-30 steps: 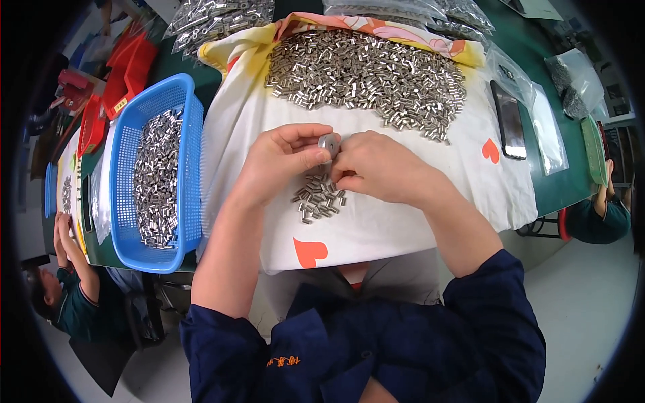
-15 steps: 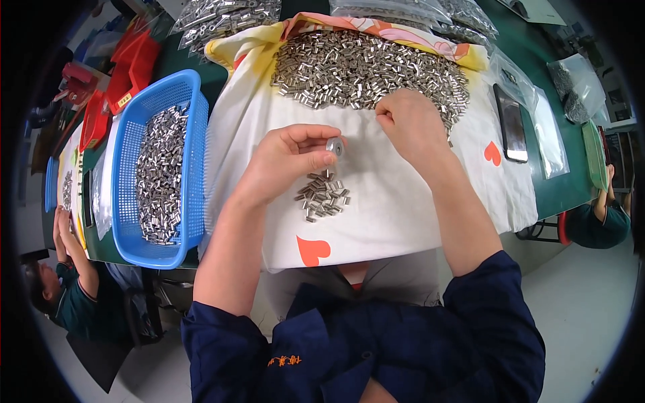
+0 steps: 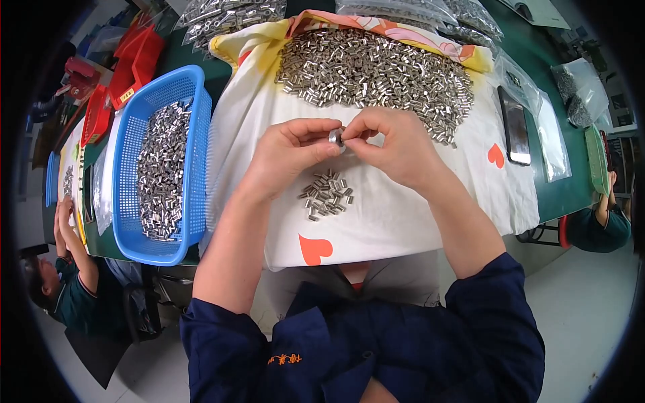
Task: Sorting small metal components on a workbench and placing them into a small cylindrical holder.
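Observation:
My left hand [image 3: 279, 158] holds a small round grey metal piece [image 3: 336, 139] that looks like a thick ring, pinched between thumb and fingertips. My right hand [image 3: 400, 146] has come against it, with thumb and forefinger closed at its right side. Whatever the right fingers pinch is too small and hidden to name. Beneath the hands, a small pile of short metal tubes [image 3: 327, 196] lies on a white cloth [image 3: 403, 221]. Behind my right hand spreads a large heap of similar tubes [image 3: 376, 70], bordered at the back by the cloth's rolled yellow and pink edge.
To the left stands a blue plastic basket [image 3: 197, 161] partly filled with metal tubes. Red bins [image 3: 139, 57] sit beyond it. Bags of metal parts [image 3: 232, 17] line the back. A phone [image 3: 515, 131] lies at the right. Other people [image 3: 80, 295] sit at both sides.
My right hand has moved left and down from the edge of the large heap to the ring-like piece in my left hand. The left hand has barely moved.

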{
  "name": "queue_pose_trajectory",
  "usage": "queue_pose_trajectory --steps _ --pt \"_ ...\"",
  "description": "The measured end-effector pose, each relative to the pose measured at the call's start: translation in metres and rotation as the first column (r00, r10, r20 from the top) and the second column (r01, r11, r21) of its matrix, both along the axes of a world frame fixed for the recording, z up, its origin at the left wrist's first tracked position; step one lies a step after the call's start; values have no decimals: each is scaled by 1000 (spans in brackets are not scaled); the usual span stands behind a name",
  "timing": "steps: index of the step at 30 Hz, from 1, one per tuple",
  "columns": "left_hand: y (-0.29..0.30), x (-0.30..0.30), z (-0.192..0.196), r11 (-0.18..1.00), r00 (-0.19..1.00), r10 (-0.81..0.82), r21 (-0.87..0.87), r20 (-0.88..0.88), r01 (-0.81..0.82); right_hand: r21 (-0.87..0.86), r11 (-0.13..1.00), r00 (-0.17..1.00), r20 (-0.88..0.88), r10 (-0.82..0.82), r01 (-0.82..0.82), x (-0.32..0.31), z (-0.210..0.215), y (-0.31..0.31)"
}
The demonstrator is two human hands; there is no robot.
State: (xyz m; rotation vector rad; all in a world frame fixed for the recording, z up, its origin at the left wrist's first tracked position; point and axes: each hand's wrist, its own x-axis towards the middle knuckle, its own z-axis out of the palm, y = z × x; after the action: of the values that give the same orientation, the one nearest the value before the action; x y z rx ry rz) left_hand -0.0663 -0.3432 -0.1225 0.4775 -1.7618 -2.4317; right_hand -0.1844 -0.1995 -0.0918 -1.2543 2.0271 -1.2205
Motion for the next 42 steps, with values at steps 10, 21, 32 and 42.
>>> queue_pose_trajectory --steps 10,21,32,42 --pt "1 0 3 998 1000 13 -65 -8 -14 -95 995 983 -185 -11 -7 -2 -5 0" --pt "3 2 9 984 983 -128 -106 130 142 -30 962 944 -186 -271 270 -37 -8 3" --pt "5 2 7 975 978 -158 -134 134 176 42 975 748 -649 -140 219 -37 -31 -3" --pt "2 1 5 998 999 -26 -60 29 28 -32 982 893 -410 -185 189 -14 -5 -3"
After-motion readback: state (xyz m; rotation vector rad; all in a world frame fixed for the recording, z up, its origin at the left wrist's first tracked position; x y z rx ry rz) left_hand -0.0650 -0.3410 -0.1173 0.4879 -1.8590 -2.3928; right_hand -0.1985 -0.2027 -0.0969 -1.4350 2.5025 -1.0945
